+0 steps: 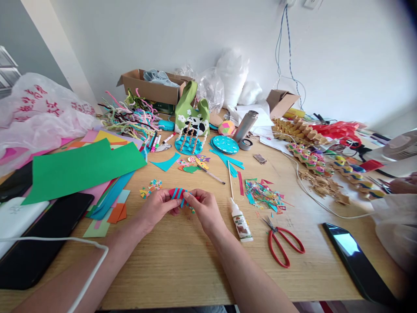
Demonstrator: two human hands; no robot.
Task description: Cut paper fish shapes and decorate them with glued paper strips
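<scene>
A wood-grained surface (156, 278) crowded with craft bits runs back to a pale wall (163, 34). Nearest, a phone (355, 261) lies at the right, and a white cable (87, 240) crosses in front of the left forearm. Red-handled scissors (275, 230) lie flat with a white bottle (241, 225) on its side just beyond them to the left.

Over the middle of the surface, a red piece with blue stripes (178, 194) sits between the two hands. The left hand (159, 206) is clamped on its left part, thumb across the front and the other fingers curled behind; the right hand (205, 206) pinches its right edge between thumb and forefinger. The two thumbs come close together at the piece, its striped top showing above them.

Farther off, a heap of paper scraps (262, 193) lies to the right and a green sheet (81, 167) to the left, while another person's hand (404, 184) shows at the right edge. Beyond are colourful cutouts (192, 168), stacked blue discs (224, 144), a green panda bag (182, 117) and a cardboard box (153, 95).
</scene>
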